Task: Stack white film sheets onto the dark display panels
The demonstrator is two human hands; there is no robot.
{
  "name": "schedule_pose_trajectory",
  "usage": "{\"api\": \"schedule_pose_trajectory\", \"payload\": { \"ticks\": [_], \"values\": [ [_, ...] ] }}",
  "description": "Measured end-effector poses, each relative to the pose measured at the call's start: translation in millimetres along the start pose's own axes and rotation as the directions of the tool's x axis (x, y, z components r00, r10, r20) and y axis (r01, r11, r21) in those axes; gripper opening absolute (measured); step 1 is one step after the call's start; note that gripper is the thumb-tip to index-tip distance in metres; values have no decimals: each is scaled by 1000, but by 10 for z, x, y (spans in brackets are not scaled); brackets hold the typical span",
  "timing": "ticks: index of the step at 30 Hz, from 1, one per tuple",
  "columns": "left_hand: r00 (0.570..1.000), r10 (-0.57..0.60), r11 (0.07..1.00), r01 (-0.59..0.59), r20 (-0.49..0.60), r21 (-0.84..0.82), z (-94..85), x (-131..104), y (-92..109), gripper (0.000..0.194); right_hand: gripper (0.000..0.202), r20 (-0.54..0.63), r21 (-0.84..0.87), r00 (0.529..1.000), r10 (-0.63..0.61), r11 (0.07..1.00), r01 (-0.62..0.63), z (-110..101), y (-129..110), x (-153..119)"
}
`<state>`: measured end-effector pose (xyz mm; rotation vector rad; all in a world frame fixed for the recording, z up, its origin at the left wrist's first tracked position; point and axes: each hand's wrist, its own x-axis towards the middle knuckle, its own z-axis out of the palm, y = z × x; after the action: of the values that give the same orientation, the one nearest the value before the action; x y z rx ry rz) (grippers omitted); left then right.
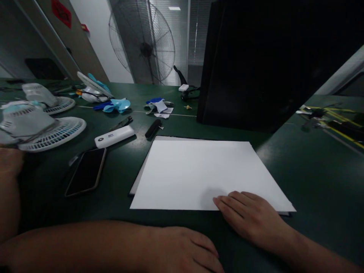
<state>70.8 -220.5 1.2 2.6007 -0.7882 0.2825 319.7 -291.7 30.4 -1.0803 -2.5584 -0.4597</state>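
Observation:
A white sheet of paper (199, 170) lies in front of me on the dark green table, with a dark-edged board or folder (139, 178) showing beneath its left side. My right hand (253, 216) rests on the sheet's near right edge, fingers stretched out and nothing in them. Closer to me, at the bottom middle, is my left hand (184, 250); it lies flat, slightly apart from the paper, and its lower part is cut off by the frame. No object shows in it.
Left of the paper are a phone (87, 172), a white power bank (115, 136) and a black folding knife-like object (152, 129). White fan parts (54, 132) and another person's hand (10, 163) are further left. A large black panel (256, 64) stands behind the paper.

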Motion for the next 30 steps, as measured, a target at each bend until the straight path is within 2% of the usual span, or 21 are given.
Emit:
{"api": "schedule_pose_trajectory", "payload": {
  "ticks": [3, 7, 15, 20, 25, 30],
  "values": [
    [1000, -3, 1000, 3, -7, -6, 11, -7, -10, 23, 29, 11, 65, 999, 37, 997, -37, 28, -4, 20],
    [1000, 25, 999, -25, 10, 29, -9, -18, -18, 29, 40, 126, 57, 989, 81, 994, -88, 85, -20, 25],
    [1000, 12, 995, -14, 23, 96, -151, 14, 78, 34, 43, 191, 62, 979, 68, 995, -81, 91, 14, -1],
    [998, -47, 985, 39, 46, 166, -167, 50, 126, 32, 46, 222, 72, 973, 71, 994, -88, 93, 24, 1],
    [1000, -11, 981, 16, -25, 193, -129, 37, 76, 31, 46, 228, 110, 971, 68, 989, -95, 87, 36, 11],
    [995, -23, 971, 44, -92, 237, -136, 66, 32, 30, 48, 252, 115, 966, 66, 989, -97, 53, 31, 26]
  ]
}}
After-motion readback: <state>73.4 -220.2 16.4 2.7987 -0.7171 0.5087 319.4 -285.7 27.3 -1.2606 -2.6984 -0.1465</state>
